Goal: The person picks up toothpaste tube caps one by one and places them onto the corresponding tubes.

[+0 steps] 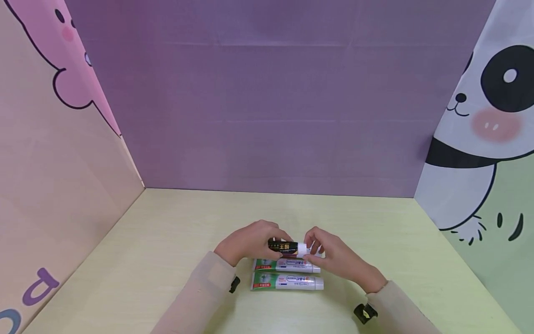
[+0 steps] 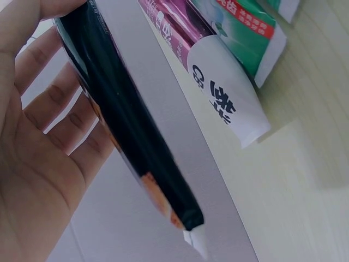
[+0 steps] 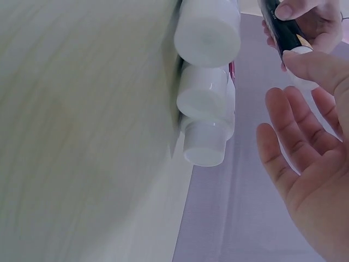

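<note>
Above the row of tubes, my left hand [image 1: 255, 239] holds a black toothpaste tube [image 1: 287, 247] between thumb and fingers. The tube hangs raised off the table, its crimped end low in the left wrist view. At the white cap [image 3: 299, 60], my right hand [image 1: 335, 255] pinches with thumb and forefinger, its other fingers spread loosely. Two green-and-white toothpaste tubes [image 1: 288, 281] lie side by side just below the hands. Beyond them lies a magenta tube with a white end [image 2: 226, 93], mostly hidden in the head view by the black one.
A pale wood-grain table [image 1: 125, 278] spreads around the tubes. Behind it stands a purple panel [image 1: 267, 116]. Side panels with cartoon figures, a pink one [image 1: 75, 88] and a panda [image 1: 467, 125], border the left and right.
</note>
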The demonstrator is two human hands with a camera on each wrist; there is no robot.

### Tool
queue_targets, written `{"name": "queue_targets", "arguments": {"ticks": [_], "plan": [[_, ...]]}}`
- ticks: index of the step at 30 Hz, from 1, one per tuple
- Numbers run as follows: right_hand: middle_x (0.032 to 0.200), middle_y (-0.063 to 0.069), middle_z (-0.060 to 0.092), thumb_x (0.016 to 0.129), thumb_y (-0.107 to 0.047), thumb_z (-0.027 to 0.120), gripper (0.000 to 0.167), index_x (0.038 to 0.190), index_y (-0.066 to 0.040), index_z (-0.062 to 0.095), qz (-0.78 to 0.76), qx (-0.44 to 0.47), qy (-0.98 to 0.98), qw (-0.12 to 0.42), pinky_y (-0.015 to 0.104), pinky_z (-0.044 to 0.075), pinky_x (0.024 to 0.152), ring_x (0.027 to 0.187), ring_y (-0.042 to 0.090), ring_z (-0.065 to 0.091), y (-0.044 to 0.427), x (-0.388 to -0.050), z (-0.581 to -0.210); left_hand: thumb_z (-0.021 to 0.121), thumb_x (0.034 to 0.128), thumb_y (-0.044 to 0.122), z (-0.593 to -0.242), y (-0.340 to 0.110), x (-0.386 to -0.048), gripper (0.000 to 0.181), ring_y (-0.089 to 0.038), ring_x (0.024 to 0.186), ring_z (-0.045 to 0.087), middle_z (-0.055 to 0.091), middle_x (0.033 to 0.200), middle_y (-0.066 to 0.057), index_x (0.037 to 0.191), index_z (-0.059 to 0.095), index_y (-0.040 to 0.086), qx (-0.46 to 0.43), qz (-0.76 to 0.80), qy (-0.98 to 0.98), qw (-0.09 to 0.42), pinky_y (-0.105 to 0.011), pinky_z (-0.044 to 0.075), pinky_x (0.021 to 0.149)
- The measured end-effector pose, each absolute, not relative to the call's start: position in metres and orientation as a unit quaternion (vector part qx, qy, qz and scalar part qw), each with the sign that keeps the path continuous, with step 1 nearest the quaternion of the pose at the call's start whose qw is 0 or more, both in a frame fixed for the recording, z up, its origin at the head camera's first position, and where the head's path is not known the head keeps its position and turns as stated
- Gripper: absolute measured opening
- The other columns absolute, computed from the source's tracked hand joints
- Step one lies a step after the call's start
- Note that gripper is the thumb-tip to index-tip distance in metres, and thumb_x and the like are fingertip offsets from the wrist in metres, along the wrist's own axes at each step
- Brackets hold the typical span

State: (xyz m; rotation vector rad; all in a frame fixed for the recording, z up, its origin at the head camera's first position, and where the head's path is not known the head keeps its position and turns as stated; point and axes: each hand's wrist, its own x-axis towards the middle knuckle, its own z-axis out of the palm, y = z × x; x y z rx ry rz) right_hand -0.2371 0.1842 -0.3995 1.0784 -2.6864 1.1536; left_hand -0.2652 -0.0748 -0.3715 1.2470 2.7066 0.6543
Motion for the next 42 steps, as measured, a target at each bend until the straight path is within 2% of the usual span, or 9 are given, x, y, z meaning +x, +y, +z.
{"name": "queue_targets", "arguments": {"ticks": [5, 13, 23, 28, 35, 42], "plan": [[0.092, -0.008, 0.059, 0.09, -0.012, 0.076, 0.027, 0.107, -0.014, 0.055, 0.362, 0.348, -0.865, 0.015, 0.036, 0.054, 0.072, 0.082, 0.008, 0.06, 0.1842, -0.2378, -0.4, 0.079, 0.0848, 0.019, -0.3716, -0.0749, -0.2653, 0.031, -0.004, 0.083, 0.057, 0.066, 0.098, 0.014, 0.115, 0.076, 0.02, 0.408, 0.217, 0.886, 0.045, -0.02, 0.05, 0.076], [0.085, -0.01, 0.059, 0.094, -0.02, 0.071, 0.021, 0.108, -0.011, 0.057, 0.36, 0.346, -0.866, 0.001, 0.028, 0.052, 0.073, 0.078, 0.007, 0.057, 0.185, -0.2383, -0.4007, 0.079, 0.0841, 0.017, -0.3714, -0.0754, -0.2652, 0.031, -0.004, 0.083, 0.057, 0.066, 0.098, 0.014, 0.115, 0.076, 0.02, 0.41, 0.225, 0.883, 0.047, -0.02, 0.05, 0.075], [0.081, -0.003, 0.063, 0.103, -0.03, 0.057, 0.018, 0.103, -0.012, 0.06, 0.367, 0.335, -0.868, -0.025, 0.025, 0.046, 0.063, 0.07, 0.007, 0.054, 0.186, -0.2394, -0.4054, 0.078, 0.0852, 0.018, -0.3703, -0.0756, -0.2641, 0.032, -0.003, 0.084, 0.057, 0.066, 0.101, 0.013, 0.117, 0.075, 0.02, 0.41, 0.217, 0.885, 0.044, -0.02, 0.05, 0.076], [0.071, -0.004, 0.059, 0.107, -0.033, 0.046, 0.031, 0.09, -0.012, 0.062, 0.353, 0.322, -0.878, -0.023, 0.025, 0.041, 0.057, 0.062, 0.005, 0.048, 0.1846, -0.2405, -0.4068, 0.077, 0.0856, 0.018, -0.3693, -0.075, -0.2638, 0.032, -0.003, 0.084, 0.057, 0.065, 0.1, 0.013, 0.118, 0.075, 0.02, 0.412, 0.213, 0.885, 0.044, -0.02, 0.05, 0.076], [0.072, -0.007, 0.061, 0.109, -0.037, 0.04, 0.043, 0.082, -0.013, 0.064, 0.344, 0.299, -0.89, -0.025, 0.03, 0.049, 0.066, 0.069, 0.009, 0.057, 0.1818, -0.2424, -0.4081, 0.078, 0.0851, 0.018, -0.3685, -0.0734, -0.2634, 0.032, -0.003, 0.084, 0.056, 0.064, 0.097, 0.014, 0.117, 0.075, 0.021, 0.414, 0.208, 0.885, 0.042, -0.02, 0.049, 0.077], [0.072, -0.009, 0.06, 0.109, -0.039, 0.036, 0.05, 0.079, -0.013, 0.065, 0.342, 0.28, -0.896, -0.028, 0.03, 0.049, 0.068, 0.07, 0.009, 0.058, 0.1811, -0.2415, -0.4072, 0.077, 0.0854, 0.019, -0.3677, -0.0725, -0.2626, 0.032, -0.003, 0.086, 0.057, 0.064, 0.099, 0.014, 0.118, 0.075, 0.021, 0.41, 0.206, 0.887, 0.046, -0.02, 0.049, 0.078]]}}
